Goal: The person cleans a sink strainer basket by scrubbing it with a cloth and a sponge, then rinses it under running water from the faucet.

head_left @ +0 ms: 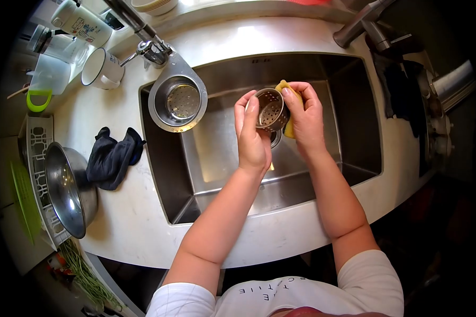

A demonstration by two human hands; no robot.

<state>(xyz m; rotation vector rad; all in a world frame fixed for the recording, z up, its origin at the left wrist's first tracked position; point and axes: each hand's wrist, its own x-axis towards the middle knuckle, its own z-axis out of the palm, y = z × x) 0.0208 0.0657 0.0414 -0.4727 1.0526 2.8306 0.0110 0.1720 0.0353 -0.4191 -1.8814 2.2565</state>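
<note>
Over the large steel sink (222, 158), a small perforated metal strainer cup (271, 109) is tilted with its open side facing left and toward me. My left hand (253, 132) is closed around the cup's left side, thumb near the rim. On the other side my right hand (307, 116) pinches a yellow sponge (289, 129) against the cup's right wall. The sink's drain shows partly beneath the cup. A round steel basin (161, 100) with a perforated bottom sits at the sink's upper left corner.
A faucet (152, 52) rises behind the small basin, and another (362, 26) stands back right. Left on the counter are a dark cloth (113, 158), a steel bowl (69, 190), a white enamel mug (101, 70) and a white rack (38, 132). Dark cloths (396, 87) lie at right.
</note>
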